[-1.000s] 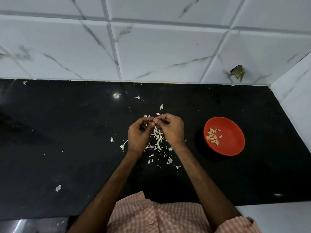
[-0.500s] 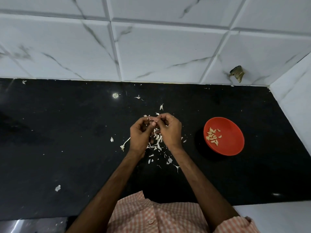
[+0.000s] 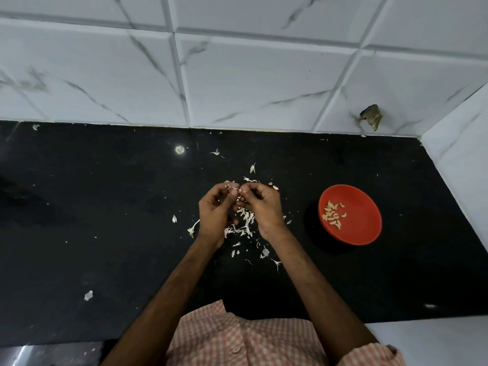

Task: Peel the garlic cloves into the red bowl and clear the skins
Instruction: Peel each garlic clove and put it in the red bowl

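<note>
My left hand (image 3: 215, 212) and my right hand (image 3: 261, 207) meet above the black counter (image 3: 105, 220), fingertips together. Between them they pinch a small garlic clove (image 3: 239, 190), mostly hidden by the fingers. Under and around the hands lies a scatter of white garlic skins (image 3: 245, 220). The red bowl (image 3: 367, 225) sits on the counter to the right of my right hand, apart from it. Several peeled cloves (image 3: 333, 215) lie in its left half.
Stray skin flakes lie further off on the counter, one (image 3: 88, 295) at the front left and one (image 3: 216, 153) near the tiled back wall (image 3: 237, 75). A white side wall (image 3: 459, 159) closes the right end. A dark chip (image 3: 371, 118) marks the tiles.
Both hands stay in the same spot with fingers working at the clove; the fingertips have shifted slightly. The bowl has not moved.
</note>
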